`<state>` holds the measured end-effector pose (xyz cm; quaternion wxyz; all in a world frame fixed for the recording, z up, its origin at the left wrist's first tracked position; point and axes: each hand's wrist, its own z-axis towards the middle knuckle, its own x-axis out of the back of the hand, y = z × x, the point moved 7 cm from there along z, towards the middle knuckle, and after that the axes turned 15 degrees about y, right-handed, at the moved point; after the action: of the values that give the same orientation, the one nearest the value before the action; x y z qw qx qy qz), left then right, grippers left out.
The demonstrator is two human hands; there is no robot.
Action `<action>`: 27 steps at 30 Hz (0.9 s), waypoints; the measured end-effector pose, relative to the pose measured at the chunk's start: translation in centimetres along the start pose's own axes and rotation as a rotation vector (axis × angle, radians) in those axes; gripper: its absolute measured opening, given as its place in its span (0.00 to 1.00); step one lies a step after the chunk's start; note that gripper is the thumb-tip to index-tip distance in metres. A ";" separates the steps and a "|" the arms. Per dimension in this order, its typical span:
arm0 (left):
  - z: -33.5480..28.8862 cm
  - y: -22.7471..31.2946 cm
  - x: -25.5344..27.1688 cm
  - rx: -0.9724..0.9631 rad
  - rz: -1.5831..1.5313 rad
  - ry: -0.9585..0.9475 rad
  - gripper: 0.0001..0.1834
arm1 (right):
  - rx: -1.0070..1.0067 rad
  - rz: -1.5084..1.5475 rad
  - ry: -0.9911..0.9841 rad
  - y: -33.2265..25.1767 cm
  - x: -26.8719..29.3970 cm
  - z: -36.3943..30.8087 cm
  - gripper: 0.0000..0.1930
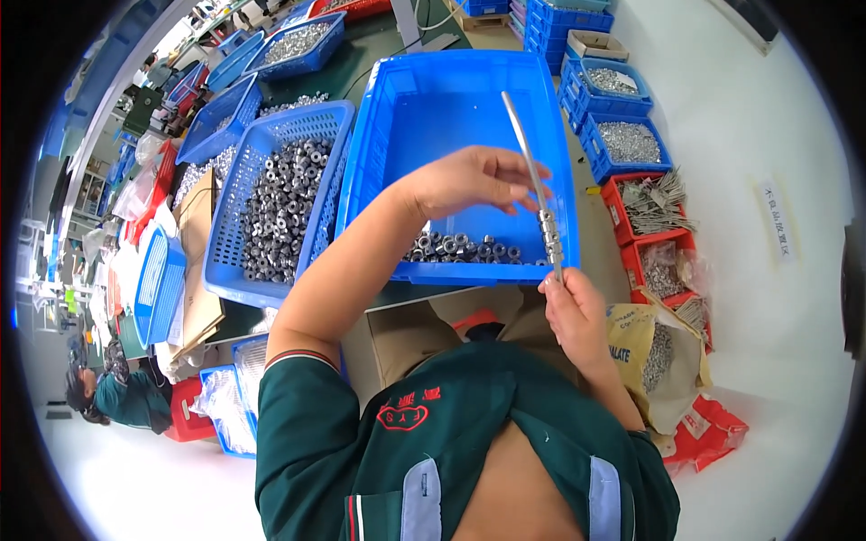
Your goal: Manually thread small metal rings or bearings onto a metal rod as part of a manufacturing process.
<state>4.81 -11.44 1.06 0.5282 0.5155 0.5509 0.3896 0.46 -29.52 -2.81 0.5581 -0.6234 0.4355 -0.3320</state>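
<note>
A slim metal rod (520, 131) stands upright, slightly slanted, over the right side of a large blue bin (433, 77). Several shiny metal nuts (548, 236) sit stacked on its lower part. My right hand (577, 316) grips the rod's bottom end just below them, in front of the bin's near edge. Above the nuts, my left hand (478, 183) reaches over the bin with its thumb and fingers apart beside the rod; whether the fingertips touch it is hard to see. Loose nuts (460, 245) lie along the bin's near side, partly behind my left forearm.
Left of the bin, a blue perforated basket (225, 243) holds many nuts. Cardboard (194, 261) leans beside it. On the right stand stacked blue crates (618, 167), red bins (622, 212) of metal parts and a yellow sack (636, 343). Another person (126, 392) sits far left.
</note>
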 end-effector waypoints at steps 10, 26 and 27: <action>0.6 -4.3 1.3 -0.114 1.320 0.093 0.11 | -0.028 0.051 0.000 0.3 0.4 0.0 0.07; 1.0 0.6 5.7 -0.026 0.067 0.473 0.10 | -0.012 -0.018 -0.016 0.0 0.6 0.1 0.07; 1.0 0.9 6.5 -0.041 -0.213 0.486 0.11 | -0.014 -0.051 -0.018 0.2 0.7 0.1 0.08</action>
<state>6.50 -5.04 0.62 0.4287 0.3352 0.7047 0.4552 0.74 -30.09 -3.04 0.5492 -0.6410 0.4168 -0.3374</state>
